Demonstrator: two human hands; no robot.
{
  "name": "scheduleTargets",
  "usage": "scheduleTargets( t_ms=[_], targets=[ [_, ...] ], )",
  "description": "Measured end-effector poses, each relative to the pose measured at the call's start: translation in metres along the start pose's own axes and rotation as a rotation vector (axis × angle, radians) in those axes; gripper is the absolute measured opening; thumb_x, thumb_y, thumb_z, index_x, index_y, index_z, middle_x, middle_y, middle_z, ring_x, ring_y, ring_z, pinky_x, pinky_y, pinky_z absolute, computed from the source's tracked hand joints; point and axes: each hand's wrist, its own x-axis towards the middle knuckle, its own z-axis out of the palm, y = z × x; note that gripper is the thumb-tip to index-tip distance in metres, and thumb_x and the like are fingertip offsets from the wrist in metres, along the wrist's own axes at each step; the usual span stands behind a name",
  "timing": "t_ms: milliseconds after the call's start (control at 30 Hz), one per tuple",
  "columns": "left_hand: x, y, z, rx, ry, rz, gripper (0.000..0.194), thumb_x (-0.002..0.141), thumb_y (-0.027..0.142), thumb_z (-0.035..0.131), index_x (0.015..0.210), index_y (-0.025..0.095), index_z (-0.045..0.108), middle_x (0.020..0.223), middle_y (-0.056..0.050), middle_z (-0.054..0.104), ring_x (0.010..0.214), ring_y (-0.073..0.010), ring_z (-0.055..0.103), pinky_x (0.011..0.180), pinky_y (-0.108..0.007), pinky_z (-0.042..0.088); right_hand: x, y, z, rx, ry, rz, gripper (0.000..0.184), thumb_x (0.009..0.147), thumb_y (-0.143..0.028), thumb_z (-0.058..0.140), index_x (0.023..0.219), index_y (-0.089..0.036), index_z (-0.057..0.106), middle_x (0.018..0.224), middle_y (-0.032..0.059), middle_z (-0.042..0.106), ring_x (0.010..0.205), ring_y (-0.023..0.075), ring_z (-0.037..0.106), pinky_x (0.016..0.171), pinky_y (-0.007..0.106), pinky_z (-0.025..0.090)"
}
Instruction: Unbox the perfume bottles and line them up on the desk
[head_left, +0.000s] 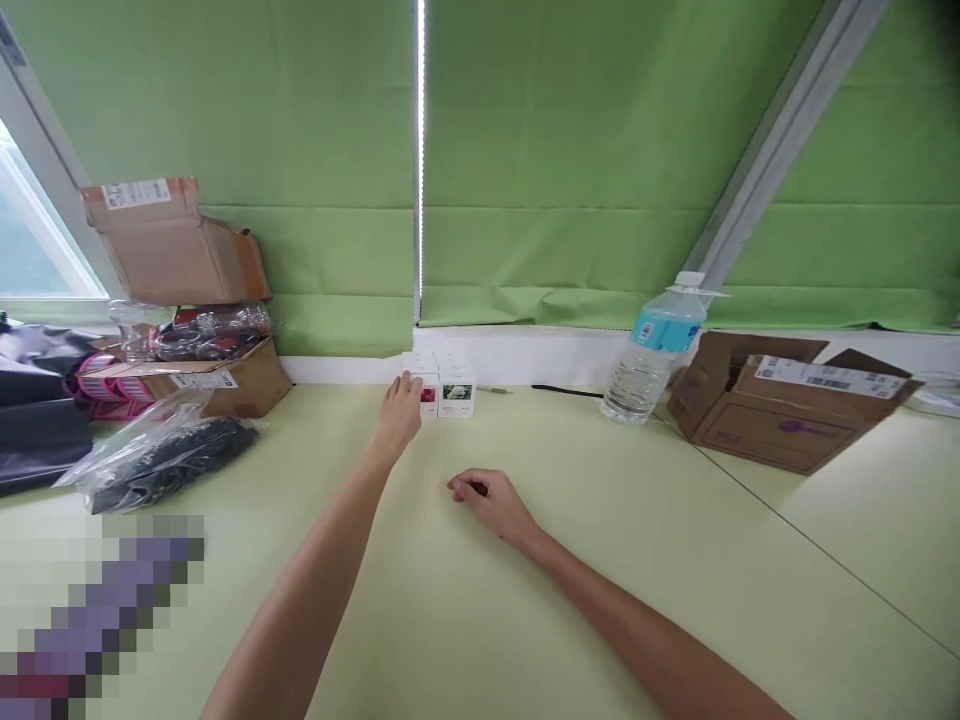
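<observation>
My left hand (pixel 401 408) is stretched forward to the back of the table, its fingers bent over the left side of a small white box (pixel 428 396) with a red flower picture. Part of that box is hidden behind the hand. Beside it stands a second white box (pixel 457 396), printed with a white flower, and more white boxes sit in rows behind these two. My right hand (pixel 493 502) rests lower down on the table, curled with thumb and fingertips together. Nothing shows in its grip, only a dark gap inside the curl.
A thin pen-like item (pixel 493 390) and a black strip (pixel 566 390) lie by the wall. To the right stand a water bottle (pixel 649 350) and an open carton (pixel 780 420). Stacked cardboard boxes (pixel 176 255) and a plastic-bagged black item (pixel 169 460) occupy the left.
</observation>
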Motion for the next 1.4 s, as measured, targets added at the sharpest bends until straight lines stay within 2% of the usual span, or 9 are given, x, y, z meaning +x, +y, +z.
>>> scheduleTargets(
  t_ms=[133, 367, 467, 567, 633, 833, 1033, 1267, 1400],
  targets=[
    [-0.003, -0.003, -0.013, -0.046, -0.004, -0.02, 0.045, 0.084, 0.007, 0.044, 0.128, 0.017, 0.043, 0.131, -0.016, 0.048, 0.121, -0.0273, 0.046, 0.093, -0.039, 0.043, 0.001, 0.002, 0.001, 0.003, 0.005, 0.003, 0.03, 0.083, -0.037, 0.05, 0.081, -0.015, 0.071, 0.076, 0.0043, 0.069, 0.06, 0.0132, 0.053, 0.056, 0.025, 0.039],
    [-0.029, -0.005, -0.041, -0.155, -0.061, 0.025, 0.03, 0.084, 0.028, 0.058, 0.114, 0.025, 0.057, 0.116, -0.008, 0.063, 0.106, -0.0265, 0.058, 0.08, -0.035, 0.048, 0.002, 0.006, 0.001, 0.029, 0.03, -0.038, 0.032, 0.085, -0.039, 0.05, 0.084, -0.015, 0.071, 0.076, 0.0055, 0.07, 0.065, 0.0154, 0.057, 0.059, 0.027, 0.042],
    [-0.048, 0.004, -0.048, -0.302, -0.097, 0.006, 0.033, 0.085, 0.039, 0.056, 0.114, 0.023, 0.058, 0.112, -0.007, 0.066, 0.093, -0.0226, 0.064, 0.073, -0.031, 0.051, 0.0, 0.005, -0.002, 0.065, 0.209, -0.09, 0.035, 0.087, -0.042, 0.048, 0.093, -0.016, 0.07, 0.088, 0.0074, 0.07, 0.076, 0.0184, 0.061, 0.065, 0.029, 0.046],
    [-0.068, 0.017, -0.051, -0.681, -0.16, -0.081, 0.036, 0.081, 0.045, 0.059, 0.108, 0.02, 0.06, 0.104, -0.007, 0.069, 0.089, -0.0217, 0.066, 0.071, -0.03, 0.052, -0.003, -0.002, -0.009, 0.055, 0.422, -0.167, 0.035, 0.088, -0.043, 0.048, 0.106, -0.018, 0.066, 0.106, 0.009, 0.067, 0.091, 0.0209, 0.061, 0.074, 0.032, 0.048],
    [-0.079, 0.024, -0.052, -0.875, -0.185, -0.14, 0.038, 0.078, 0.044, 0.064, 0.105, 0.018, 0.06, 0.103, -0.008, 0.07, 0.09, -0.0222, 0.067, 0.072, -0.03, 0.053, -0.006, -0.01, -0.013, 0.029, 0.463, -0.229, 0.034, 0.088, -0.042, 0.049, 0.11, -0.02, 0.064, 0.112, 0.009, 0.065, 0.099, 0.022, 0.06, 0.076, 0.033, 0.049],
    [-0.099, 0.032, -0.041, -1.064, -0.19, -0.181, 0.039, 0.08, 0.042, 0.063, 0.109, 0.016, 0.06, 0.111, -0.012, 0.068, 0.1, -0.024, 0.065, 0.081, -0.034, 0.051, -0.013, -0.033, -0.023, -0.011, 0.351, -0.362, 0.035, 0.09, -0.038, 0.048, 0.12, -0.024, 0.057, 0.123, 0.0083, 0.059, 0.11, 0.0223, 0.056, 0.083, 0.036, 0.052],
    [-0.111, 0.033, -0.039, -1.08, -0.245, -0.117, 0.041, 0.082, 0.037, 0.062, 0.117, 0.016, 0.058, 0.116, -0.011, 0.065, 0.1, -0.0229, 0.064, 0.086, -0.036, 0.05, -0.008, -0.045, -0.034, -0.212, 0.194, -0.477, 0.031, 0.087, -0.035, 0.057, 0.116, -0.025, 0.061, 0.128, 0.008, 0.055, 0.121, 0.0224, 0.048, 0.102, 0.041, 0.04],
    [-0.115, 0.043, -0.054, -1.021, -0.339, -0.067, 0.036, 0.084, 0.037, 0.059, 0.115, 0.018, 0.061, 0.108, -0.007, 0.067, 0.098, -0.0223, 0.062, 0.088, -0.036, 0.048, -0.016, -0.067, -0.049, -0.346, 0.006, -0.437, 0.029, 0.082, -0.031, 0.064, 0.11, -0.025, 0.06, 0.109, 0.0041, 0.061, 0.093, 0.017, 0.058, 0.079, 0.031, 0.047],
    [-0.118, 0.049, -0.055, -1.012, -0.334, -0.08, 0.037, 0.084, 0.035, 0.058, 0.118, 0.02, 0.06, 0.11, -0.006, 0.066, 0.099, -0.0214, 0.06, 0.088, -0.034, 0.047, -0.021, -0.078, -0.054, -0.417, -0.062, -0.398, 0.028, 0.082, -0.033, 0.064, 0.108, -0.025, 0.059, 0.105, 0.0025, 0.062, 0.091, 0.0175, 0.057, 0.075, 0.03, 0.046]
  ],
)
